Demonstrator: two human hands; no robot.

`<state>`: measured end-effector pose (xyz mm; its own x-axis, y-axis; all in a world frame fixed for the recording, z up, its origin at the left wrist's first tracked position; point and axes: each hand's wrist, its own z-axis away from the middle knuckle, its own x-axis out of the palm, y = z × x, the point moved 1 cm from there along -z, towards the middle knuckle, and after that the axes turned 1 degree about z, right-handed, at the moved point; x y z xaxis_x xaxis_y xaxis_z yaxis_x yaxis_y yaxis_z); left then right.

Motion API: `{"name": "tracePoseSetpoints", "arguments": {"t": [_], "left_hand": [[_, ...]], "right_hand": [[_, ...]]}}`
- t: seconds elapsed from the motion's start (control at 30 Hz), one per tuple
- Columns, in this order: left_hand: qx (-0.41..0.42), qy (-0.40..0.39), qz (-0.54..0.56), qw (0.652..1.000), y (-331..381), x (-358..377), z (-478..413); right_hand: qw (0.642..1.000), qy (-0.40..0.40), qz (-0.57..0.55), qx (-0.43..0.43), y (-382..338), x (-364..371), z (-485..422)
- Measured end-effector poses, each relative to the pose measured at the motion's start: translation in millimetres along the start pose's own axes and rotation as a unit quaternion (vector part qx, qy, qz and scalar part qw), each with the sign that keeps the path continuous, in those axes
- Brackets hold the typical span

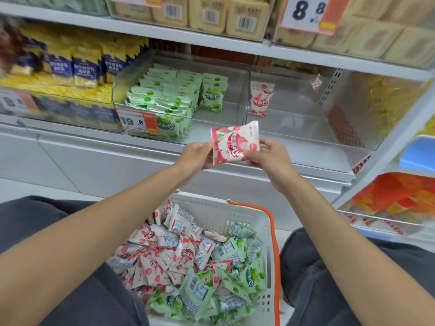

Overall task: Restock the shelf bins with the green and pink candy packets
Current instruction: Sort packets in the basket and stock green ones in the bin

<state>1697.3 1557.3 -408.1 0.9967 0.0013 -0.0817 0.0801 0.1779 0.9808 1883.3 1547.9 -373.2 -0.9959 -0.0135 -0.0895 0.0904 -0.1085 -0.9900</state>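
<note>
The left hand (196,156) and right hand (266,158) are pinching opposite edges of one pink-and-white plastic candy packet (235,142). The pink restocking step seems to be running. The next move is calling for a carry toward one o'clock into the clear acrylic bin (296,130), beside the lone upright pink packet (260,97).

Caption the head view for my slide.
Left hand and right hand hold a pink candy packet before the clear bins.

A shop: a price tag (135,122) just left of the grip, barcoded packs (210,16) on shelves (211,42) above it, a shopping basket (235,215) below.
</note>
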Motion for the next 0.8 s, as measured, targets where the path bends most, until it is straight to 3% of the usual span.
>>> {"name": "tracePoseSetpoints", "arguments": {"t": [0.13,0.27,0.37,0.43,0.5,0.63,0.7,0.8], "left_hand": [[0.155,0.071,-0.098,0.980,55.5,11.8,-33.1],[0.172,0.094,-0.172,0.965,90.1,37.5,-87.7],[0.145,0.089,-0.228,0.959,92.1,56.7,-121.5],[0.144,0.085,-0.253,0.953,86.4,64.8,-133.9],[0.152,0.084,-0.261,0.950,80.8,67.2,-141.9],[0.159,0.088,-0.279,0.943,75.3,65.9,-145.0],[0.159,0.087,-0.280,0.943,75.0,65.6,-143.7],[0.170,0.087,-0.279,0.941,74.3,66.2,-142.8]], "right_hand": [[0.986,0.138,0.012,-0.091,-46.9,-44.4,-30.0],[0.967,0.212,0.109,-0.091,-64.6,-83.5,-91.5],[0.943,0.183,0.273,-0.050,-55.9,-91.7,-145.6],[0.943,0.118,0.311,-0.006,-46.1,-85.0,-178.6],[0.946,0.079,0.313,0.013,-37.4,-73.8,-208.8],[0.961,0.160,0.221,0.031,-24.7,-64.7,-243.6],[0.968,0.148,0.192,0.068,-16.4,-63.4,-251.0],[0.945,0.096,0.283,0.130,-5.6,-59.5,-253.5]]}}
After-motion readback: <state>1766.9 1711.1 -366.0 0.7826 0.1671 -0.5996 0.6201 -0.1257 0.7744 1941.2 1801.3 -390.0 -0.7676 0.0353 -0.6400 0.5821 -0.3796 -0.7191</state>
